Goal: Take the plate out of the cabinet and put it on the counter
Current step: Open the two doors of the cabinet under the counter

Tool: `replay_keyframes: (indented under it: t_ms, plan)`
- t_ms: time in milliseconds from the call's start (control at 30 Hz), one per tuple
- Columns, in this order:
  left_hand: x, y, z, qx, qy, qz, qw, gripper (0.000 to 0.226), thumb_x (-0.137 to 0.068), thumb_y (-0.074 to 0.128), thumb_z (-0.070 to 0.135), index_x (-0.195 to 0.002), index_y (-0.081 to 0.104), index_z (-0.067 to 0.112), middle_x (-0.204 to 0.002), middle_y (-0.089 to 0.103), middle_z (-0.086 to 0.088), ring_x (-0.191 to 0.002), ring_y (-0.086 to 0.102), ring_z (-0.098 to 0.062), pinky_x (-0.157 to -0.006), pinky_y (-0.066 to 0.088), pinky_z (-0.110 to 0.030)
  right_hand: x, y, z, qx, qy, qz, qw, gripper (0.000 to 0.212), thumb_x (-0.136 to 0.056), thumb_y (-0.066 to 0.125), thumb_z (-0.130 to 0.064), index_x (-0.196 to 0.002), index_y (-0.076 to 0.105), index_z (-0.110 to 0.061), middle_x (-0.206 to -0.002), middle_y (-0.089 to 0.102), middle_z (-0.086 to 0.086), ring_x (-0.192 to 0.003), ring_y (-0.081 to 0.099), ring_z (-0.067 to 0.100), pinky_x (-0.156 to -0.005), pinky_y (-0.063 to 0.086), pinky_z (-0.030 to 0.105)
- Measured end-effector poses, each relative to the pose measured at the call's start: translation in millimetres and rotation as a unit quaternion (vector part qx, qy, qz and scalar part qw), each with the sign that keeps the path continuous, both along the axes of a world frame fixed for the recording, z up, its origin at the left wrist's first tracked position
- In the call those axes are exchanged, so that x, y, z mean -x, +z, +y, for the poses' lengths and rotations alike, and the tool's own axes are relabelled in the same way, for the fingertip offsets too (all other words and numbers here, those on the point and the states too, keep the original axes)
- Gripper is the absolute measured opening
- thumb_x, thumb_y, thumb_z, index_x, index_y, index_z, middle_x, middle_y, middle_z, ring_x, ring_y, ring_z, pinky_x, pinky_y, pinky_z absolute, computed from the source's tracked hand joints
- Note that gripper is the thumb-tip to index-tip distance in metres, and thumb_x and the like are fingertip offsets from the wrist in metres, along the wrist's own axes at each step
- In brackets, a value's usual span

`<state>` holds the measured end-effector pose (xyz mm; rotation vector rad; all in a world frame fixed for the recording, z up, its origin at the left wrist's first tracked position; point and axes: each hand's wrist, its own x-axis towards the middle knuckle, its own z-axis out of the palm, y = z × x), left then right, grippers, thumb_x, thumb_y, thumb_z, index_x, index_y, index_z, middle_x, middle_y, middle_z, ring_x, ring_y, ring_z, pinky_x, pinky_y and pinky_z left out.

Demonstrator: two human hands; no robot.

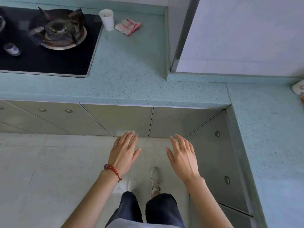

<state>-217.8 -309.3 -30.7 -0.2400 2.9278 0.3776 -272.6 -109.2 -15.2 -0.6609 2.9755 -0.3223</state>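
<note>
Speckled teal counter (131, 76) runs in an L along two walls above grey cabinet doors (118, 119), all shut, over a pale tiled floor (41, 170). On the counter sit one black stove (49, 63) at its left end, and just right of the stove one white cup (107, 19) and one folded cloth (128, 27). No plate is in sight. Below the counter's front edge, two hands hang over the floor: left hand (124, 153) and right hand (182, 156), fingers spread flat, holding nothing.

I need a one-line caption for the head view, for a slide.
Both empty hands, left hand with red bead bracelet and right hand, hover open before closed grey cabinet doors below the speckled turquoise counter.
</note>
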Motion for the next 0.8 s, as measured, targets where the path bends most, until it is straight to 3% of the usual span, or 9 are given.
replay_keyframes:
  t_ms: [167, 367, 500, 700, 800]
  plan:
    - [35, -3, 7, -0.006, 0.027, -0.017, 0.999, 0.067, -0.093, 0.003, 0.045, -0.113, 0.055, 0.008, -0.117, 0.065, -0.012, -0.109, 0.061, -0.027, -0.089, 0.051, -0.043, 46, -15, 2, 0.010, 0.030, -0.027, 0.999, 0.040, -0.086, 0.037, -0.033, -0.109, 0.058, -0.007, -0.112, 0.065, 0.017, -0.102, 0.063, 0.031, -0.084, 0.052, 0.041]
    - [78, -15, 11, -0.009, 0.064, 0.007, 0.998, 0.048, -0.085, 0.032, 0.037, -0.112, 0.056, 0.006, -0.115, 0.065, -0.014, -0.107, 0.061, -0.029, -0.088, 0.051, -0.043, 88, -30, -2, 0.057, 0.026, -0.057, 0.996, 0.040, -0.086, 0.037, -0.033, -0.113, 0.054, -0.007, -0.113, 0.065, 0.016, -0.103, 0.062, 0.032, -0.086, 0.051, 0.042]
    - [100, -23, 13, -0.026, 0.065, 0.013, 0.997, 0.052, -0.089, 0.027, 0.040, -0.115, 0.054, 0.004, -0.117, 0.064, -0.016, -0.110, 0.060, -0.030, -0.089, 0.049, -0.044, 104, -40, -14, 0.076, 0.028, -0.065, 0.995, 0.041, -0.087, 0.037, -0.032, -0.114, 0.053, -0.006, -0.114, 0.064, 0.017, -0.103, 0.062, 0.032, -0.085, 0.051, 0.042]
    - [125, -49, 7, -0.130, 0.095, 0.014, 0.987, 0.062, -0.084, 0.026, 0.044, -0.126, 0.046, 0.003, -0.132, 0.053, -0.018, -0.124, 0.047, -0.031, -0.102, 0.037, -0.041, 121, -61, -38, 0.126, -0.009, -0.111, 0.986, 0.043, -0.087, 0.037, -0.033, -0.117, 0.052, -0.005, -0.116, 0.063, 0.016, -0.104, 0.060, 0.033, -0.084, 0.050, 0.041]
    - [135, -60, 3, -0.212, 0.152, 0.026, 0.965, 0.068, -0.082, 0.025, 0.050, -0.132, 0.039, 0.005, -0.140, 0.044, -0.014, -0.131, 0.038, -0.026, -0.106, 0.031, -0.034, 124, -69, -48, 0.225, -0.090, -0.193, 0.951, 0.040, -0.092, 0.041, -0.030, -0.125, 0.048, -0.007, -0.126, 0.055, 0.011, -0.117, 0.050, 0.027, -0.095, 0.042, 0.035]
